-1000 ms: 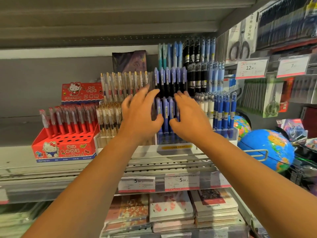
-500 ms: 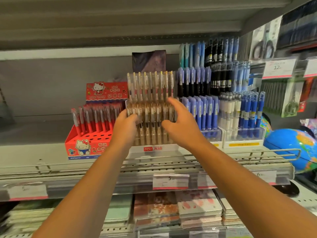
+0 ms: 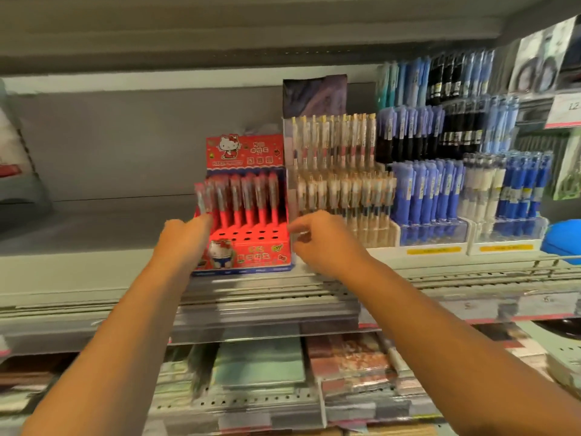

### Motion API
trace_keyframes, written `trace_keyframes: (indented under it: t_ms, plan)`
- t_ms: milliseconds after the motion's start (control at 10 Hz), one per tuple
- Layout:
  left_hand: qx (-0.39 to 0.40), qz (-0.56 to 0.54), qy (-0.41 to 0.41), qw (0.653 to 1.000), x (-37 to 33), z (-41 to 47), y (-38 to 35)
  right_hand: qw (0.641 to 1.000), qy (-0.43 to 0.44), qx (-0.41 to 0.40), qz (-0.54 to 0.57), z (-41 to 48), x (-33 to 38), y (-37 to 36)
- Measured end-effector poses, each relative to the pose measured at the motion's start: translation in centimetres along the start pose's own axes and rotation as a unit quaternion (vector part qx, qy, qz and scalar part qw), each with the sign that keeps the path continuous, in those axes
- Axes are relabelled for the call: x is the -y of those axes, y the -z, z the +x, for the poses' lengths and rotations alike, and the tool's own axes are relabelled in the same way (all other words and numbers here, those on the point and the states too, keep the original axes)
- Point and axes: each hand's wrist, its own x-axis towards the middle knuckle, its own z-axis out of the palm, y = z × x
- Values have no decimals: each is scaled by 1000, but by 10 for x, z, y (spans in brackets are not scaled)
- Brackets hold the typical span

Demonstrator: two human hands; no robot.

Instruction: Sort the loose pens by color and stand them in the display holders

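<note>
A red cartoon-cat display holder [image 3: 251,236] stands on the shelf, with red pens [image 3: 245,196] upright in its back rows and empty holes in front. My left hand [image 3: 185,240] lies against the holder's left wall, fingers stretched up to the leftmost pen. My right hand [image 3: 323,243] is at the holder's right front corner, and its curled fingers and thumb pinch that edge. The frame is blurred by motion. I see no loose pen in either hand.
Right of the red holder stand tiered clear holders of beige pens [image 3: 342,196], purple-blue pens [image 3: 427,193] and white and blue pens [image 3: 506,190]. A blue globe [image 3: 562,240] sits at the far right. The shelf left of the holder [image 3: 94,234] is bare. Notebooks [image 3: 261,363] fill the shelf below.
The view has swung left. Both hands moved from the purple-blue holder to the beige pen holder, then to the red holder, which they now flank.
</note>
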Motion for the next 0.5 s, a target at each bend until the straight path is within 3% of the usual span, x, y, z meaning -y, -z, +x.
trace_keyframes:
  t_ms: [100, 300, 400, 500]
  plan:
    - [81, -30, 10, 996, -2, 5, 4, 998, -24, -46, -35, 4, 5, -9]
    - [146, -56, 22, 988, 4, 18, 5, 993, -46, -87, -62, 9, 10, -18]
    - [153, -75, 23, 985, 6, 17, 4, 993, -56, -89, -62, 7, 10, -20]
    - [96, -67, -22, 993, 8, 9, 5, 992, -55, -112, -16, 0, 11, -16]
